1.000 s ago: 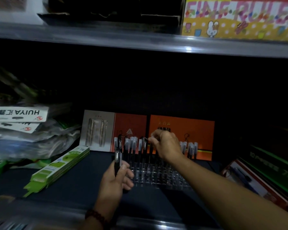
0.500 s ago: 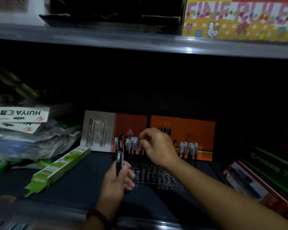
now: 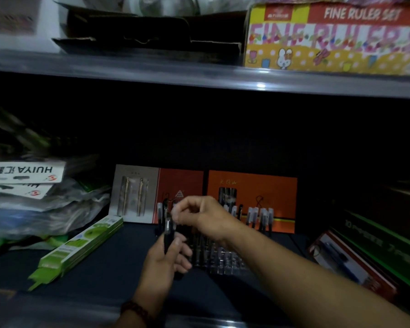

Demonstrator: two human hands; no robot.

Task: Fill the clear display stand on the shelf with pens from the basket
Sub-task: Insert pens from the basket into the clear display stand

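Observation:
On the dark shelf the clear display stand [image 3: 223,263] sits in the middle, with several black pens with clear caps [image 3: 260,215] upright in its back rows. In front of the stand's left end, my left hand [image 3: 163,261] grips a small bundle of the same pens [image 3: 168,230], held upright. My right hand [image 3: 206,216] reaches across above the stand, and its fingertips pinch the cap end of a pen at the top of that bundle. The basket is out of view.
Orange and grey pen cards [image 3: 253,192] lean behind the stand. A long green box [image 3: 81,247] lies to the left below bagged stock [image 3: 33,204]. Red and green boxes [image 3: 348,263] lie to the right. The upper shelf edge [image 3: 199,79] carries a ruler-set box [image 3: 329,39].
My right hand has left the pens in the stand's back row and moved left to the top of the bundle. My left hand has stayed in place with the bundle.

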